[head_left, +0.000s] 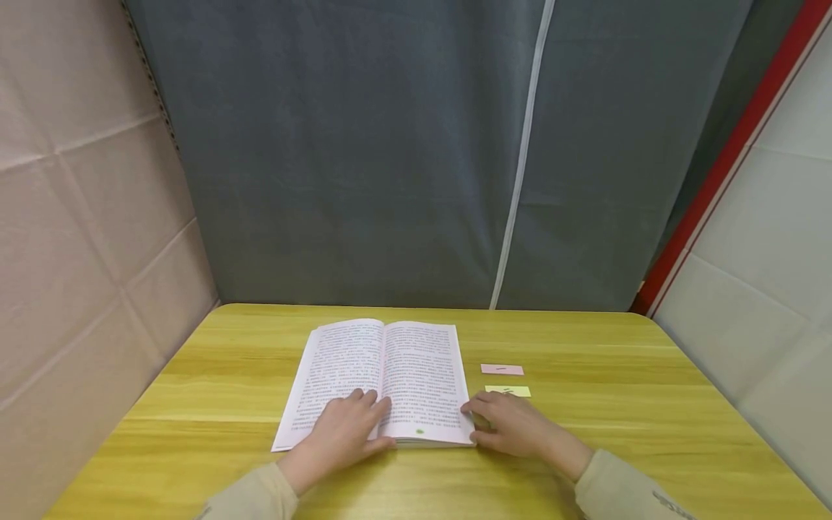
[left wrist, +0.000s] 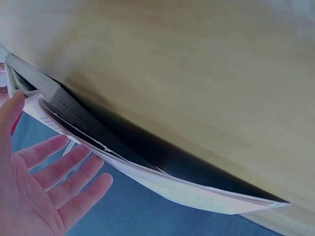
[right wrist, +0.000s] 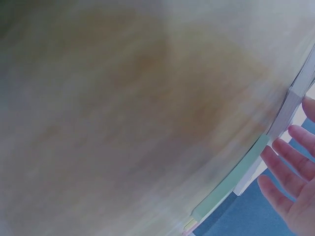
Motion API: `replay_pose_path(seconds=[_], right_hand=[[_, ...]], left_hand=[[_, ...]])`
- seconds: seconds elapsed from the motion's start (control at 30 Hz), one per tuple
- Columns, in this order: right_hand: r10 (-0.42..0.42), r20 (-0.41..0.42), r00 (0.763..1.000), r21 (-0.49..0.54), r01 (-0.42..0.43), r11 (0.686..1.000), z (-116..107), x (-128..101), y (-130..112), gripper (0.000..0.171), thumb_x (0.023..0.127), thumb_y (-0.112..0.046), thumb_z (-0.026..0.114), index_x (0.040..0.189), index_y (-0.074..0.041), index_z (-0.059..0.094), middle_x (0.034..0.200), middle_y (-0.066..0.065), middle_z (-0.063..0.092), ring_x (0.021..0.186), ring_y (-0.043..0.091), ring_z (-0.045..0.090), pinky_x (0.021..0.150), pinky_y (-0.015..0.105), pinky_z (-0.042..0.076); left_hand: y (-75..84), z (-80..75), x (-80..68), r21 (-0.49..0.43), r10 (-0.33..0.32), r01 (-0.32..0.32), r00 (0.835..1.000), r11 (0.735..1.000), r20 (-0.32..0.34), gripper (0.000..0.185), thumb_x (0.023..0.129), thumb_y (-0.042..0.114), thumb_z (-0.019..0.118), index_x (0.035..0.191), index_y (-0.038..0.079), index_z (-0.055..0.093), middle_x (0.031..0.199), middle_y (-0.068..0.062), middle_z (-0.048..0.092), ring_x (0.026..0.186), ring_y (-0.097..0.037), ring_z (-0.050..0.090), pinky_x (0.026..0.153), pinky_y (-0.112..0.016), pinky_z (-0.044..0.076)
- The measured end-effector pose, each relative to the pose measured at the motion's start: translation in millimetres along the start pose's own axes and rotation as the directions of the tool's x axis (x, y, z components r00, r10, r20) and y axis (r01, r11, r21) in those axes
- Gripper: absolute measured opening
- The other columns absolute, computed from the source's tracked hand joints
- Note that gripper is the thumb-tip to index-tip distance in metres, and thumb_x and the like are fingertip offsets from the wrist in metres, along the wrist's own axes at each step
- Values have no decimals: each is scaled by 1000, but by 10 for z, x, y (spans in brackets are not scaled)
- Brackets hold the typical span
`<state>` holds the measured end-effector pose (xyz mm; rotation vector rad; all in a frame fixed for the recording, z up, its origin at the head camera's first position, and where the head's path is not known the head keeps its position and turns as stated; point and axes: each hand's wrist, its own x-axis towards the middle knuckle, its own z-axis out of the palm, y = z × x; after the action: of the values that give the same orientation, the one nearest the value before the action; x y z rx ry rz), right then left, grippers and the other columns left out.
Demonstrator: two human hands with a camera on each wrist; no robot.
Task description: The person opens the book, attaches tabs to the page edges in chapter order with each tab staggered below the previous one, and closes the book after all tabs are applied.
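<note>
We seem to be steadying the book (head_left: 392,375), left hand (head_left: 344,431) at its seven o'clock, right hand (head_left: 512,425) at four, both unclenched; paging on would need a pinch.

i see the left hand (head_left: 347,430) and the right hand (head_left: 513,426), backs up
the left fingers (left wrist: 74,169) are nearly straight, pointing ahead, thumb out to the side. the right fingers (right wrist: 290,167) bend a bit and point in toward the left hand. from where i sit, both arms slant in from below, and the pale sleeves (head_left: 617,485) stop at the wrists.
</note>
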<state>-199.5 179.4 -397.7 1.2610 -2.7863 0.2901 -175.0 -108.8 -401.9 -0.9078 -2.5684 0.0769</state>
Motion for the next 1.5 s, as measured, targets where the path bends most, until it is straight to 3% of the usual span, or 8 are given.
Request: replay_pose_path(seconds=[0.3, 0.43, 0.6, 0.73, 0.87, 1.03, 1.23, 1.5], right_hand=[[-11, -14, 1000, 1, 11, 1000, 13, 1, -6, 32, 79, -26, 63, 105, -7, 61, 95, -2, 56, 73, 5, 46, 66, 29, 43], [-15, -24, 1000, -15, 14, 1000, 27, -1, -6, 32, 78, -27, 62, 105, -8, 61, 95, -2, 56, 74, 6, 47, 66, 29, 43], [-20, -37, 999, -21, 19, 1000, 33, -4, -10, 32, 78, -27, 63, 105, -9, 61, 96, -3, 56, 77, 7, 49, 69, 30, 44], [-15, -34, 999, -23, 14, 1000, 31, -6, -15, 33, 78, -28, 63, 105, -9, 61, 96, -2, 56, 78, 8, 49, 69, 30, 44], [-6, -26, 1000, -22, 6, 1000, 28, -7, -20, 33, 78, -28, 63, 105, -9, 61, 97, -2, 56, 78, 8, 49, 70, 31, 44], [2, -18, 1000, -18, -2, 1000, 14, -2, -24, 33, 78, -27, 63, 105, -9, 61, 96, -3, 56, 76, 7, 47, 69, 30, 43], [1, -12, 1000, -14, -2, 1000, 12, 1, -22, 33, 79, -27, 62, 106, -9, 61, 96, -3, 55, 74, 6, 45, 68, 30, 43], [12, 1, 1000, -9, -12, 1000, 13, 5, -13, 34, 79, -28, 62, 107, -9, 60, 97, -3, 55, 77, 6, 46, 70, 31, 43]], left_hand=[[-8, -34, -22, -15, -13, 14, 1000, 1000, 27, 48, 72, 54, 59, 94, 13, 56, 71, 1, 45, 59, -16, 45, 38, -24, 29], [-10, -39, -29, -11, 7, -7, 1000, 1000, -5, 40, 74, 44, 59, 98, 12, 56, 73, 1, 47, 59, -15, 46, 37, -24, 29], [-15, -44, -32, -11, 64, -65, 996, 998, -65, 49, 72, 30, 57, 117, 11, 52, 103, -5, 54, 78, -20, 54, 43, -26, 39], [-12, -55, -30, -13, 85, -86, 994, 996, -67, 61, 71, 24, 60, 128, 10, 43, 126, -10, 45, 103, -26, 49, 63, -35, 47], [-13, -72, -11, 7, 89, -89, 994, 996, -67, 74, 68, 17, 65, 134, 9, 34, 136, -10, 33, 118, -28, 36, 82, -44, 40], [-35, -100, 12, 72, 108, -102, 991, 992, -74, 88, 62, 8, 66, 138, 8, 23, 143, -11, 18, 129, -27, 15, 97, -49, 21], [-58, -109, 10, 118, 124, -114, 989, 986, -81, 94, 56, -2, 65, 139, 8, 20, 145, -14, 7, 130, -29, 4, 98, -55, 6], [-86, -105, -3, 147, 96, -86, 994, 985, -59, 94, 59, 4, 67, 140, 14, 21, 145, -15, 0, 130, -30, 1, 95, -59, 0]])
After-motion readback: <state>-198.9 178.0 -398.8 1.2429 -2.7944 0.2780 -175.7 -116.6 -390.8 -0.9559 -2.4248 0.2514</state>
